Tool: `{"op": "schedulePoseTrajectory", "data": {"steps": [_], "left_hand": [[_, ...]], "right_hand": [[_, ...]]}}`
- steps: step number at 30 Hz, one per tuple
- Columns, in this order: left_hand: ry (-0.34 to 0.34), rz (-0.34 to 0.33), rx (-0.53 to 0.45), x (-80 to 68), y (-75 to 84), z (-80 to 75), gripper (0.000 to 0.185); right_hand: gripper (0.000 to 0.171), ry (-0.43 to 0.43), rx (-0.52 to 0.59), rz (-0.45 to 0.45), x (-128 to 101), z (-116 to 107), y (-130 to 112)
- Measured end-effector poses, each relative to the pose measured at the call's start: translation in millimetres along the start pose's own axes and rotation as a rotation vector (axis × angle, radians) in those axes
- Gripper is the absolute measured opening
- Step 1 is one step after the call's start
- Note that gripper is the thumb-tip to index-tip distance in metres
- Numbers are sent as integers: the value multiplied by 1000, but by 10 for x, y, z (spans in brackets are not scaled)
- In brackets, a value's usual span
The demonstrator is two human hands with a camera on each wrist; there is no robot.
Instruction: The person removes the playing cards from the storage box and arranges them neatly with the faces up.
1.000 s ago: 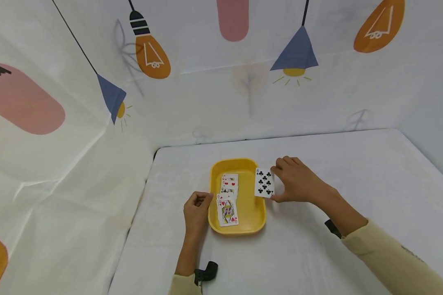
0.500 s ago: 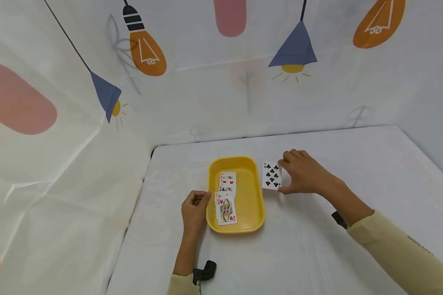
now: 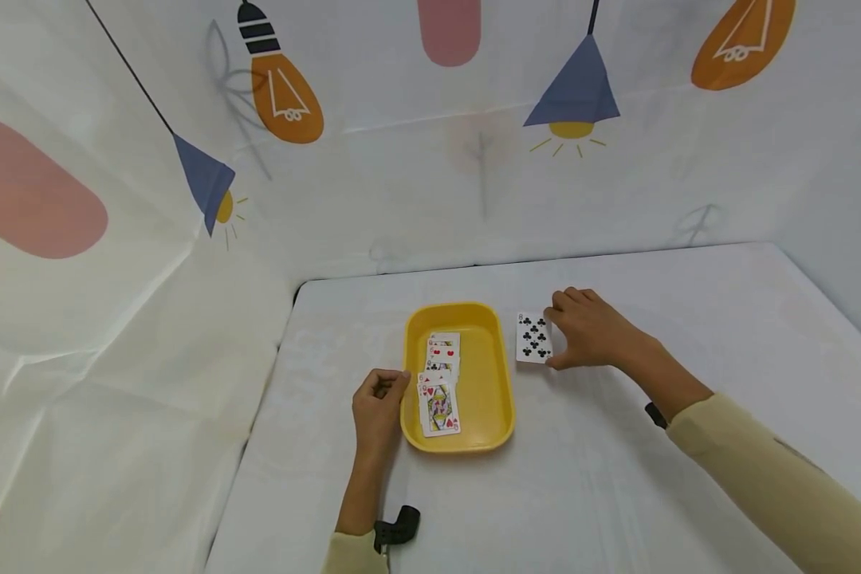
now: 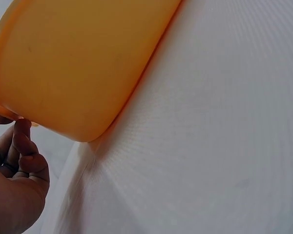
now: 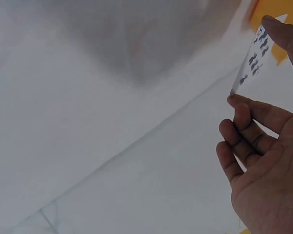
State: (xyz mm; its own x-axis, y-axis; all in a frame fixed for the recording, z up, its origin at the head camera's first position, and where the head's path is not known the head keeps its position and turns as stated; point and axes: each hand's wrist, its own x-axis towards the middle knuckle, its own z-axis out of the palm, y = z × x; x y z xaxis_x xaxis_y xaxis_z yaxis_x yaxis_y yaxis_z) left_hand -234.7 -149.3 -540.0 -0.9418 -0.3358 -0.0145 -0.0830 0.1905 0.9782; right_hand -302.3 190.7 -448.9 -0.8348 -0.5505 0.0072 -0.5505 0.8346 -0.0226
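My right hand [image 3: 587, 327] pinches a playing card, the eight of clubs [image 3: 533, 338], by its right-hand corners between thumb and forefinger, just to the right of the yellow tray [image 3: 488, 383]. In the right wrist view the card [image 5: 256, 61] is seen tilted, its ends between thumb and forefinger, the other fingers curled below. At the tray's left side my left hand [image 3: 378, 406] grips the rim; the left wrist view has its fingertips at the rim of the tray [image 4: 83, 63]. Inside the tray lies an overlapping column of cards, a queen of hearts [image 3: 440, 410] in front.
The tray stands on a table under a white cloth [image 3: 567, 494]. Behind it rises a white sheet [image 3: 402, 199] printed with lamps and bulbs, and another sheet hangs at the left. Each wrist wears a black device, such as the left wrist camera [image 3: 398, 526].
My right hand has carried the eight of clubs from over the tray's right rim to the right and slightly away, clear of the tray's outline. The left hand stays at the rim.
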Motion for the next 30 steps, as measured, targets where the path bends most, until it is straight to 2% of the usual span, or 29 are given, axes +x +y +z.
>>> {"op": "schedulePoseTrajectory", "data": {"steps": [8,13,30], "left_hand": [[9,17,-2,-12,-23,-13,24],[10,0,3,-31,-49,-33,22],[-1,-9,-8,3,-5,4,19]], "right_hand": [[73,-30,9,-1,75,213,60],[73,-48,11,-14,105,303,49],[74,-102,13,21,186,380,67]]}}
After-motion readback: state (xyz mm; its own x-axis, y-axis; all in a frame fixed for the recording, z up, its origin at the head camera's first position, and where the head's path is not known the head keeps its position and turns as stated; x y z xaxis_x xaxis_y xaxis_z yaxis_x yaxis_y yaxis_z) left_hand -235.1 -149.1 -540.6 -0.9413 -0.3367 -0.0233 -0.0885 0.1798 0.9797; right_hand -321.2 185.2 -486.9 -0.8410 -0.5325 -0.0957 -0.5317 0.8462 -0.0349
